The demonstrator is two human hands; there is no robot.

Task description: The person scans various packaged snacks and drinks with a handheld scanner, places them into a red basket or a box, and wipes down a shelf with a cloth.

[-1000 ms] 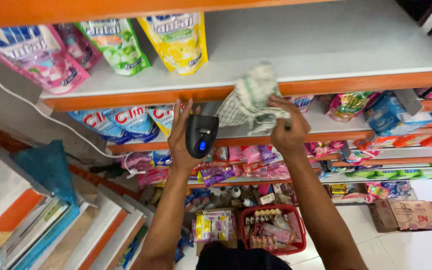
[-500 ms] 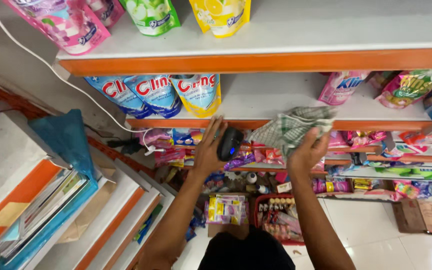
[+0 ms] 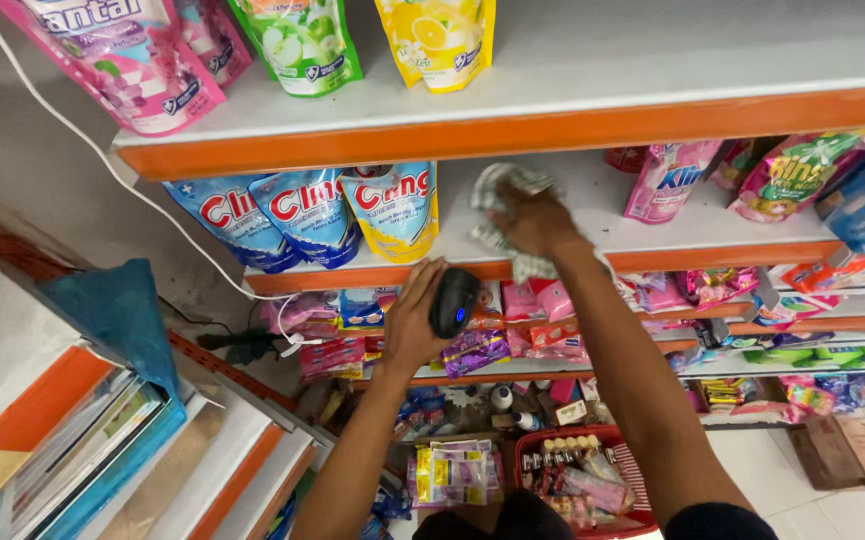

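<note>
The right hand (image 3: 538,218) lay flat on a checked cloth (image 3: 498,200), fingers pressed together on it, holding it down on the white shelf (image 3: 713,228) near its orange front edge. Part of the cloth hung over that edge. The left hand (image 3: 415,322) gripped a black scanner (image 3: 454,301), fingers curled round its body, in front of the shelf edge below the yellow pouch (image 3: 393,210).

The pouch stood just beside the cloth, with two blue pouches (image 3: 273,215) next to it toward the shelf's left end. A wide sweep might well have knocked the yellow one forward off the edge. The pink pouch (image 3: 668,180) to the right of the hand stood near enough to tip too. With only one hand free, catching a falling pouch would have been awkward, and the scanner could have slipped.

The shelves were white with orange front edges, stacked one above another. A white cable (image 3: 103,150) ran down the grey wall at the left. A red basket (image 3: 578,480) of goods sat on the pale tiled floor below.
</note>
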